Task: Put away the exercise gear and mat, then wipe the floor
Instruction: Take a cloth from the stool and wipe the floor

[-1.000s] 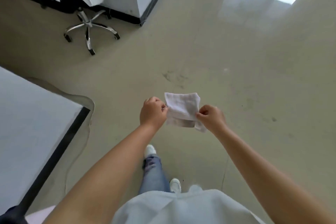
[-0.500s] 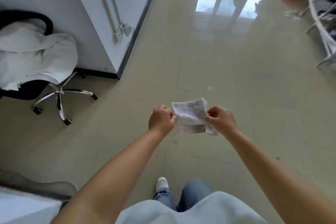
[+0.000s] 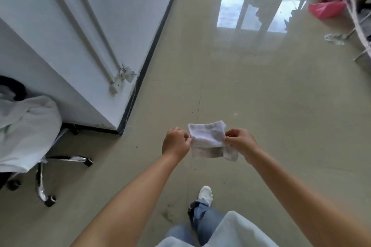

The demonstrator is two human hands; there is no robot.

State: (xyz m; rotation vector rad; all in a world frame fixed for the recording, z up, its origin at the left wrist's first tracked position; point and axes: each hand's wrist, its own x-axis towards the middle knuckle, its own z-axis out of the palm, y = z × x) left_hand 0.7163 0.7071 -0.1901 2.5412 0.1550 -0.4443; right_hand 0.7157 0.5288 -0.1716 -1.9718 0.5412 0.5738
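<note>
Above glossy beige tiled floor (image 3: 261, 96), left hand (image 3: 176, 143) and right hand (image 3: 240, 142) pinch small folded white cloth (image 3: 207, 136); wiping step likely; next, crouch, press cloth down.

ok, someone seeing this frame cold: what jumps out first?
Centre frame, the left hand and right hand pinch opposite edges of a small white cloth, held in the air above the beige floor. At the left edge stands an office chair draped in white fabric; at the top, window light reflects off the glossy floor beside a pink bag.
</note>
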